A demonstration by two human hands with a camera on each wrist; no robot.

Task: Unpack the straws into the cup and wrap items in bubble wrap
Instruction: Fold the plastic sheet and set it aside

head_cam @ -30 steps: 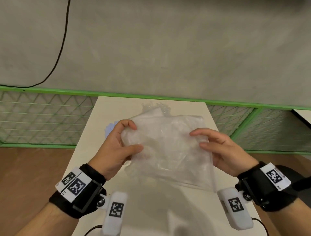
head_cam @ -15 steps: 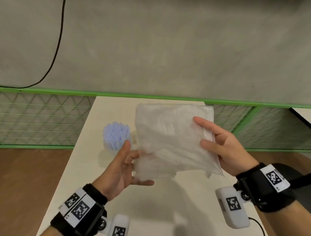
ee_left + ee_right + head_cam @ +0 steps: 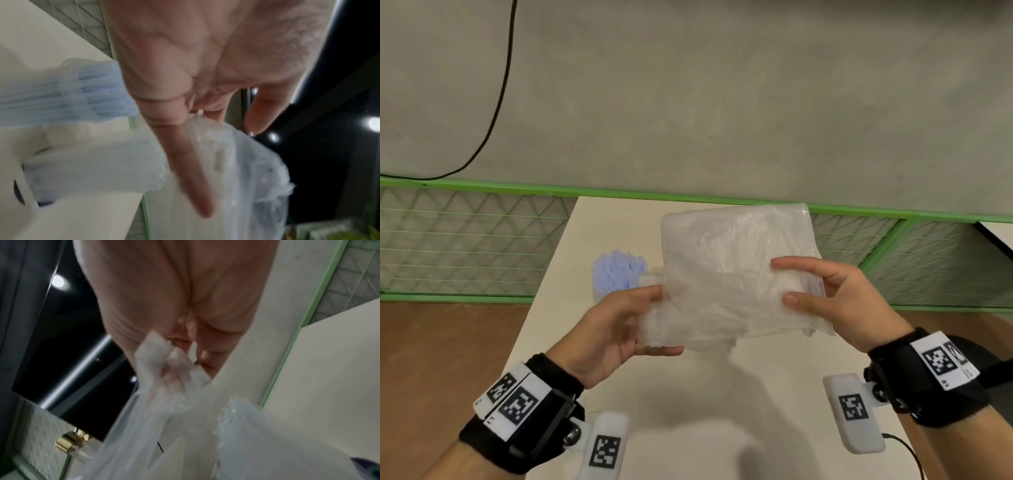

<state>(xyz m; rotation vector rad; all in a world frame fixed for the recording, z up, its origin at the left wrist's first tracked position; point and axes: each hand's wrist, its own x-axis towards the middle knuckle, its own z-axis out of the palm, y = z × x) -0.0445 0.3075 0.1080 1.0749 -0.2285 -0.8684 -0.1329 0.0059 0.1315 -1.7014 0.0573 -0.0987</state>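
Note:
A clear plastic packet of bubble wrap (image 3: 732, 274) hangs above the table between both hands. My right hand (image 3: 786, 281) pinches its right edge, thumb in front and fingers on top. My left hand (image 3: 667, 320) holds the lower left corner, thumb under the bottom edge and fingers behind the sheet. In the left wrist view the crinkled wrap (image 3: 257, 178) hangs past my straight index finger. A clear cup full of pale blue straws (image 3: 616, 274) stands on the table behind my left hand, and it also shows in the left wrist view (image 3: 72, 94).
The cream table (image 3: 722, 394) runs away from me to a green-framed mesh fence (image 3: 465, 240) and a grey wall. A small whitish item (image 3: 650, 278) lies next to the cup, mostly hidden. A black cable (image 3: 496, 102) hangs on the wall. Brown floor lies on both sides.
The packet was turned and lifted, which uncovered the cup of straws. My left hand let go, opened, then took the lower left corner. My right hand shifted down the right edge.

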